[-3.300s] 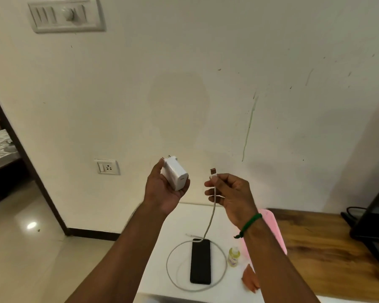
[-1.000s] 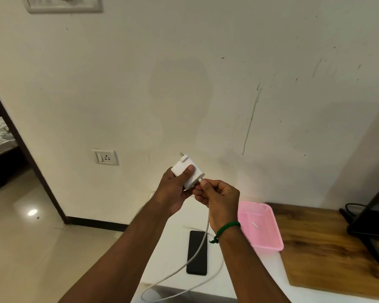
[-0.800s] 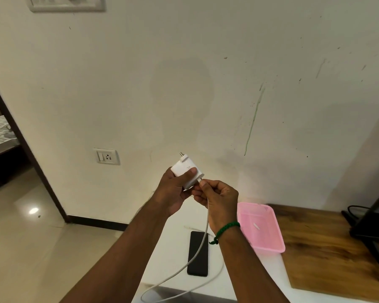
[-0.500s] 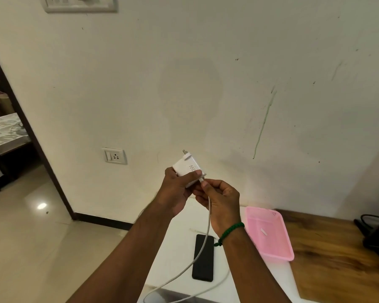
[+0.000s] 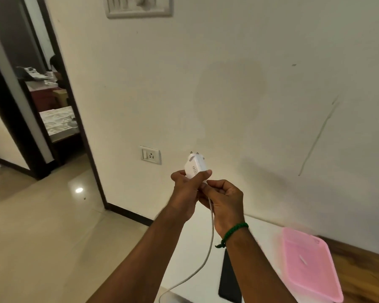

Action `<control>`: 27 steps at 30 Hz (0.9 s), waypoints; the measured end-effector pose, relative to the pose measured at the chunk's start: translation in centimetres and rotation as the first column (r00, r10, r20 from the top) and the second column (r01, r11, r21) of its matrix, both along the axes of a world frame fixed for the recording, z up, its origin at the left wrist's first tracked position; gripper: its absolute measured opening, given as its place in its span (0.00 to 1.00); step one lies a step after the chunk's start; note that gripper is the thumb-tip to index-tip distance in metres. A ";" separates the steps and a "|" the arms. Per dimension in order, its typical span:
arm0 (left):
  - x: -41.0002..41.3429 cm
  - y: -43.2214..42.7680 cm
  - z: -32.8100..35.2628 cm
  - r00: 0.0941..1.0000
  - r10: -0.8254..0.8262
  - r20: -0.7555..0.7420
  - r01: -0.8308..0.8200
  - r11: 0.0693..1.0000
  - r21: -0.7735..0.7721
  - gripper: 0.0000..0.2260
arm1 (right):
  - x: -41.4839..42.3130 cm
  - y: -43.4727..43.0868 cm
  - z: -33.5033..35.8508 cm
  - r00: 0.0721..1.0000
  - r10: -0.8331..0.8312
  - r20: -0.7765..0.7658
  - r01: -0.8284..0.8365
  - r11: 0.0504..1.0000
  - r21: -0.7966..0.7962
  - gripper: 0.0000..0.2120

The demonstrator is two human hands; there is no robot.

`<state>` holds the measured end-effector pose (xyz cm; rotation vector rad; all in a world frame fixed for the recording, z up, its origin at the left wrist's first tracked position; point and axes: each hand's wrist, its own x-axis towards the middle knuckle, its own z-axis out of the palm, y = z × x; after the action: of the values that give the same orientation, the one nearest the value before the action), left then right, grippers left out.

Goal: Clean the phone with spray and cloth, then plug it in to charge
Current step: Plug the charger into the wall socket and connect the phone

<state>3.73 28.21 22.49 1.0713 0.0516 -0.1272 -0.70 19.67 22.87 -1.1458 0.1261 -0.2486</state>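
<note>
Just right of the wall socket [image 5: 151,155], the left hand [image 5: 185,189] grips the light, hard charger [image 5: 195,167] while the right hand [image 5: 224,200] pinches the soft cable [image 5: 212,228] at its plug end.

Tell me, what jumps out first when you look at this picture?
Right in the middle, the left hand holds a white charger plug with its pins pointing up, while the right hand pinches the white cable at its base. Just behind on the wall sits a socket, and a pink basket glows at the lower right.
</note>
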 end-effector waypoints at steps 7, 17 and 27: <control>4.4 5.4 -2.1 0.986 -0.061 -0.157 0.017 0.963 -0.270 0.12 | 3.5 4.8 -2.5 0.961 0.262 -0.091 -0.270 0.957 -0.106 0.10; 15.2 11.7 -6.9 0.944 0.132 -0.304 -0.230 0.921 -0.314 0.13 | 5.0 8.7 -15.9 0.649 0.512 -0.563 -0.723 0.645 -0.247 0.32; 24.6 16.9 -13.0 0.899 0.249 -0.359 -0.310 0.943 -0.120 0.20 | 8.2 12.8 -24.1 0.777 0.409 -0.479 -0.629 0.458 -0.628 0.11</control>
<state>28.33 45.09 9.47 0.8454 0.4990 -0.0523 7.48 32.48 -1.24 -2.0261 -0.1359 0.4890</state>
